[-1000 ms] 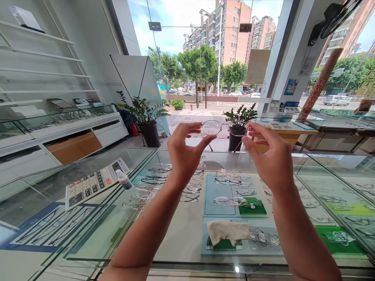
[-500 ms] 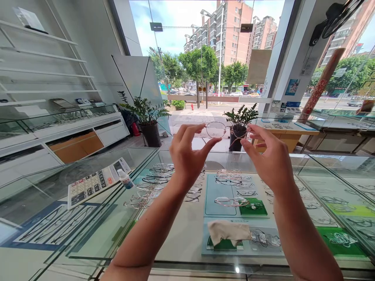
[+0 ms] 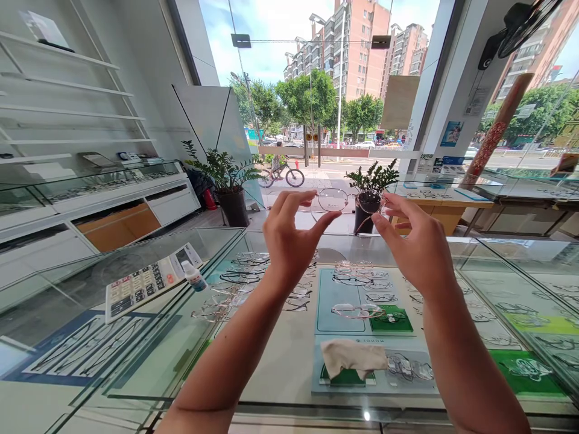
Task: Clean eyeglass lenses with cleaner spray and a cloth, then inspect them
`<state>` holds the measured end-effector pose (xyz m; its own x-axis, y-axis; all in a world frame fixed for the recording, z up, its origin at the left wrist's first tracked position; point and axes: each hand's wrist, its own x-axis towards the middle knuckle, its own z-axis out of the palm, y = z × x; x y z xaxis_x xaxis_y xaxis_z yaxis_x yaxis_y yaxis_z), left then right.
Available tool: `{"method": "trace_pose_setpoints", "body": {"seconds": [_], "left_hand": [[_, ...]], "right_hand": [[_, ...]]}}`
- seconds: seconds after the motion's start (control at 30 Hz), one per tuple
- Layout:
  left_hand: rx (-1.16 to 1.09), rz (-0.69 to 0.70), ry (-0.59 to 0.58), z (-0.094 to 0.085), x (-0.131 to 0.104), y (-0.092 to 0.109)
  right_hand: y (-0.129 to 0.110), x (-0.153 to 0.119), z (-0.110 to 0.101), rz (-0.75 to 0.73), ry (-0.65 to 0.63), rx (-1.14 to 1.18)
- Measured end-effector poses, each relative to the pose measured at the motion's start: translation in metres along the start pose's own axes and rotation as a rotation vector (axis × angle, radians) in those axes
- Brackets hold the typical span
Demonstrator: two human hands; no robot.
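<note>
1. Ok so I'm placing everything off the beige cloth (image 3: 353, 357), which is lying crumpled partly over a small green pad at the near side of the glass counter (image 3: 271, 367).
2. Main thing: a pair of thin round-rimmed glasses (image 3: 348, 199), held up in the air well above and beyond the cloth, lenses facing the wearer more or less. A temple hangs down near the right-hand side.
3. Left hand (image 3: 292, 232) is up beyond the cloth and a bit left of it, gripping the left lens rim between fingers and thumb, fingers up top, thumb below.
4. Right hand (image 3: 414, 238) is beyond the cloth to its right, pinching the other end of the frame with thumb and forefinger. Can't really tell what its other fingers touch.
5. Just beyond the cloth there's a pink-rimmed pair (image 3: 357, 311), right beside another green pad (image 3: 392, 320). Touching the cloth's right side, or near enough, is a bunch of frames (image 3: 409, 366).
6. Way off left of the cloth: a big calculator (image 3: 149, 283), with a little white-capped bottle (image 3: 195, 278) by its corner.
7. Far past the cloth, two potted plants (image 3: 233, 205) on the floor, and a bicycle (image 3: 289, 176) outside.
</note>
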<state>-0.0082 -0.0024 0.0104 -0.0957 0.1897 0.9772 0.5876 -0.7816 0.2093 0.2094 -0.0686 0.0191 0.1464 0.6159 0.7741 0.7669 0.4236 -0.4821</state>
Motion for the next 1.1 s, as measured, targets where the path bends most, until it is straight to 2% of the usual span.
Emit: {"method": "trace_pose_setpoints", "body": {"seconds": [0.2, 0.37, 0.5, 0.7, 0.83, 1.1], "left_hand": [[-0.146, -0.127, -0.057, 0.004, 0.002, -0.012], [-0.186, -0.148, -0.067, 0.006, 0.001, -0.014], [-0.177, -0.092, -0.012, 0.009, -0.003, -0.011], [-0.071, 0.083, 0.138, 0.012, -0.007, -0.005], [-0.100, 0.131, 0.163, 0.014, -0.007, -0.007], [-0.286, -0.029, 0.050, 0.026, -0.014, -0.024]], "right_hand": [[0.000, 0.001, 0.000, -0.132, 0.043, 0.090], [0.002, 0.002, 0.003, -0.197, 0.065, 0.133], [0.002, 0.004, 0.008, -0.204, 0.111, 0.181], [0.006, 0.007, 0.024, -0.186, 0.214, 0.319], [0.009, 0.009, 0.030, -0.151, 0.283, 0.413], [0.002, 0.006, 0.031, -0.178, 0.368, 0.380]]}}
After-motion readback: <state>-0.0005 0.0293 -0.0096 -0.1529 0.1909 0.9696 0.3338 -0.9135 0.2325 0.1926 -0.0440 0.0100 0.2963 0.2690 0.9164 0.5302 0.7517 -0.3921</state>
